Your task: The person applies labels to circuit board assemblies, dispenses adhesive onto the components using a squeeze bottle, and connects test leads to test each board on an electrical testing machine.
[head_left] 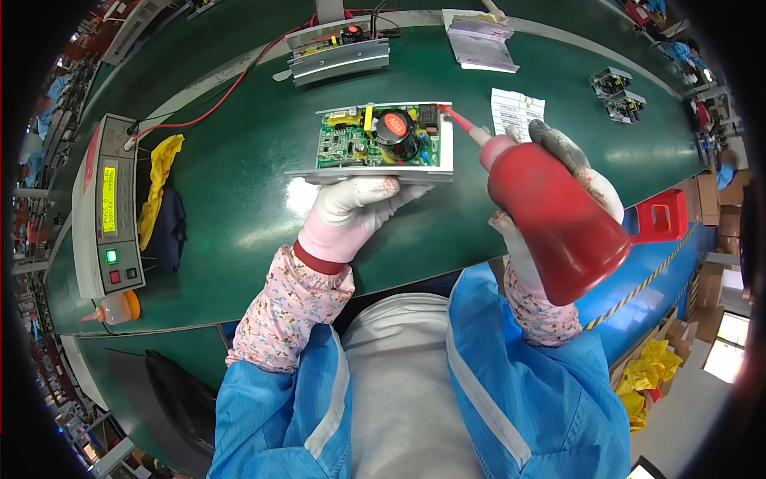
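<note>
My left hand [359, 199], in a white glove, grips the lower edge of a power supply board [343, 144] set in a metal bracket. Green circuitry, a large black capacitor with a red top and a yellow part show on it. In my gloved right hand [586, 172] is a red squeeze bottle [550, 207], tilted so that its nozzle points up and left. The thin red tip is at the board's upper right corner; whether it touches, I cannot tell. Part of the right hand is hidden behind the bottle.
A tester [112, 207] with a lit display stands at the left, a yellow cloth [159, 188] beside it. Another bracketed board [339, 60] and a bent metal piece [481, 44] are at the back. A printed paper [515, 112], small boards [622, 96] and a red bin [661, 217] are to the right.
</note>
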Available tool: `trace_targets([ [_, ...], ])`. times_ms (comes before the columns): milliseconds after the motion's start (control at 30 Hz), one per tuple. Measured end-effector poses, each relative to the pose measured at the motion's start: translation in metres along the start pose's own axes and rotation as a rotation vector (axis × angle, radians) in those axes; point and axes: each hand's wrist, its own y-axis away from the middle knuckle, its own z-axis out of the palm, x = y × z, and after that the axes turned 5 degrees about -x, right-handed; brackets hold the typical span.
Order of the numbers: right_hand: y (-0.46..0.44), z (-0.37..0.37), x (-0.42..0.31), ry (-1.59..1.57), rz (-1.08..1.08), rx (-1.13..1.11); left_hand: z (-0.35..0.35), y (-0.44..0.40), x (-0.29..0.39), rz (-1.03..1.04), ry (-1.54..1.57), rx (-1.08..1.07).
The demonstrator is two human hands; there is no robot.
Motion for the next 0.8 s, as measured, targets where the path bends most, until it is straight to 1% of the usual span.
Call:
trace_targets([
  [33,0.000,0.000,0.001,-0.001,-0.001,-0.001,0.000,-0.001,0.000,0.002,0.000,0.000],
  [167,-0.005,-0.005,0.012,-0.038,0.031,0.125,0.004,-0.003,0.001,0.006,0.145,-0.079],
  [200,-0.007,-0.010,0.015,-0.039,0.031,0.120,0.003,-0.003,0.001,0.010,0.147,-0.079],
  [367,-0.015,-0.051,0.038,-0.548,0.266,0.542,-0.003,-0.002,0.002,-0.030,0.230,-0.113],
  [500,-0.020,-0.070,0.050,-0.961,0.478,0.872,-0.004,-0.010,0.003,0.075,-0.015,-0.131],
  [533,-0.020,-0.068,0.050,-0.963,0.485,0.867,-0.004,-0.012,0.005,0.080,-0.013,-0.126],
  [667,-0.015,-0.059,0.043,-1.096,0.663,0.408,-0.011,-0.022,0.016,-0.115,0.240,-0.202],
  [700,-0.015,-0.057,0.042,-1.094,0.671,0.410,-0.017,-0.020,0.016,-0.116,0.246,-0.197],
  [800,-0.021,-0.049,0.038,-0.802,0.640,0.199,-0.048,-0.011,0.011,-0.085,0.170,0.149],
])
